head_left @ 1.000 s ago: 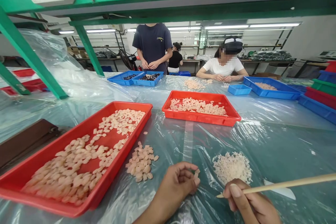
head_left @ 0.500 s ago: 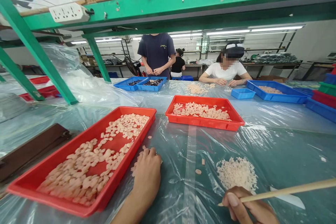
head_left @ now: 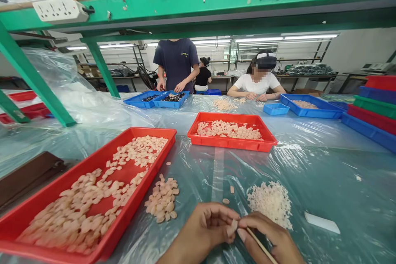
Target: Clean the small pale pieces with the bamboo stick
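While the plastic-covered table [head_left: 324, 181] spreads wide before us, we start with its biggest load: the near red tray [head_left: 40, 214] on our left, strewn with pale pink pieces, and a second red tray [head_left: 232, 143] farther off at centre. Beyond those, two other people work at blue trays [head_left: 312, 109] on the far side. Closer in, a loose pink heap [head_left: 162, 200] lies just beside the near tray, and a white heap [head_left: 270, 200] of finer bits sits to the right, close above our hands. Our left hand [head_left: 206, 227] is pinched shut on one small pink piece [head_left: 233, 226], held above the table's near edge. Our right hand [head_left: 269, 237] is closed around a thin wooden stick [head_left: 261, 247], its tip meeting that piece. We judge this the working step: the stick is being applied to the piece. What it calls for is a steady pinch and a light, well-aimed push at the tip.
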Demonstrator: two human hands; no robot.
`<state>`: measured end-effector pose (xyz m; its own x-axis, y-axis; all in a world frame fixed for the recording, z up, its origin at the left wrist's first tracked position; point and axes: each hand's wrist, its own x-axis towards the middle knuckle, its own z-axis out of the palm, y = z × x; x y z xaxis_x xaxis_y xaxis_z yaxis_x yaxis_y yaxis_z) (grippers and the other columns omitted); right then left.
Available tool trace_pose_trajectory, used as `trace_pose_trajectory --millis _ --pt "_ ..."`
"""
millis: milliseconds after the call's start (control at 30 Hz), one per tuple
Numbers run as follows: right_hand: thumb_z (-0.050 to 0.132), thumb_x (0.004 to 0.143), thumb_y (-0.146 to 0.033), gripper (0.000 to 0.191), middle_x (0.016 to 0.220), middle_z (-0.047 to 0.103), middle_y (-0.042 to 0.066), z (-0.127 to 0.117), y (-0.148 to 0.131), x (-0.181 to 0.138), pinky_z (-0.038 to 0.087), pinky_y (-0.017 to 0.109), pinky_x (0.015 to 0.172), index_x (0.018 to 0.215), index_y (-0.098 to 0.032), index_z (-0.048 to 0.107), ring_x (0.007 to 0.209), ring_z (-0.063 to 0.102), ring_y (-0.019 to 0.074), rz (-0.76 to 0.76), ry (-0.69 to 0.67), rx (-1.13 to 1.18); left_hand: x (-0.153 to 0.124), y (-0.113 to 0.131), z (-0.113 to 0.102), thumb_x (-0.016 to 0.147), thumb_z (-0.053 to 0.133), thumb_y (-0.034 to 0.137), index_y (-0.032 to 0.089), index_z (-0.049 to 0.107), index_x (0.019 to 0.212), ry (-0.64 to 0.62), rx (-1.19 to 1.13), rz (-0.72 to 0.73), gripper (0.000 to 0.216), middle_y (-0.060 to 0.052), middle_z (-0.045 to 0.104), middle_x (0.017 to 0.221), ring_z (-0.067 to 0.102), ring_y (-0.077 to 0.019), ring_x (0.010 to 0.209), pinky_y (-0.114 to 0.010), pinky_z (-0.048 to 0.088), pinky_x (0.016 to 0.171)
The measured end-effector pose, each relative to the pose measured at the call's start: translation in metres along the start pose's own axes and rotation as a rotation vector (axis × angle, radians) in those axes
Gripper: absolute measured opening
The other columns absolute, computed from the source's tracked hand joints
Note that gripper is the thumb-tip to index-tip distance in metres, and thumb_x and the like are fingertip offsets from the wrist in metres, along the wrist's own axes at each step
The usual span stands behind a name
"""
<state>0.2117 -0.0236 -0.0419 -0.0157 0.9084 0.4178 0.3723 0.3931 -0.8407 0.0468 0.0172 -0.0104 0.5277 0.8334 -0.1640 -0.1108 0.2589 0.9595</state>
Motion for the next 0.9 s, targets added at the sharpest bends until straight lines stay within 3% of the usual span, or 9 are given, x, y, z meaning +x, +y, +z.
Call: trace_pose_trajectory --millis 133,433,567,800,900 --pt "0.057 0.083 -0.024 0.012 0.068 0.066 0.0 0.002 0.009 -0.002 0.046 0.019 0.059 0.075 -0.024 0.067 0.059 0.064 0.0135 -0.033 -0.012 0.009 -0.001 -0.005 0.005 0.06 0.082 0.032 0.01 0.07 0.075 -0.001 -0.091 0.003 0.029 -0.002 0.064 0.063 0.054 -0.0084 0.056 -0.021 0.042 0.059" --pt "0.054 0.069 -0.015 0.014 0.054 0.057 -0.003 0.002 0.004 0.0 0.043 0.015 0.046 0.058 -0.021 0.061 0.044 0.058 0.0096 -0.041 -0.002 -0.171 -0.002 -0.011 0.006 0.056 0.083 0.037 0.009 0.071 0.072 0.03 0.016 -0.062 0.034 -0.004 0.068 0.063 0.055 -0.008 0.054 -0.02 0.042 0.057" --pt "0.052 0.068 -0.015 0.015 0.052 0.053 -0.005 0.003 0.0 0.0 0.042 0.014 0.043 0.056 -0.021 0.058 0.041 0.055 0.008 -0.038 0.011 -0.142 -0.003 -0.008 0.007 0.06 0.08 0.037 0.009 0.069 0.074 0.029 0.067 -0.06 0.033 -0.004 0.067 0.064 0.056 -0.01 0.057 -0.021 0.042 0.059" --pt "0.046 0.075 -0.022 0.016 0.053 0.051 -0.005 -0.019 -0.006 0.006 0.041 0.017 0.045 0.06 -0.024 0.051 0.044 0.051 0.0109 0.015 0.053 -0.269 -0.007 0.01 -0.006 0.074 0.064 0.027 0.012 0.067 0.08 0.194 0.385 0.078 0.016 -0.002 0.061 0.068 0.055 -0.0138 0.067 -0.023 0.043 0.064" --pt "0.047 0.079 -0.027 0.015 0.061 0.056 -0.003 -0.038 -0.005 0.011 0.043 0.02 0.047 0.065 -0.025 0.053 0.051 0.055 0.014 0.078 0.094 -0.469 -0.007 0.004 -0.002 0.071 0.061 0.018 0.012 0.068 0.083 0.079 0.534 0.054 0.015 -0.002 0.061 0.067 0.054 -0.0131 0.063 -0.022 0.042 0.06"
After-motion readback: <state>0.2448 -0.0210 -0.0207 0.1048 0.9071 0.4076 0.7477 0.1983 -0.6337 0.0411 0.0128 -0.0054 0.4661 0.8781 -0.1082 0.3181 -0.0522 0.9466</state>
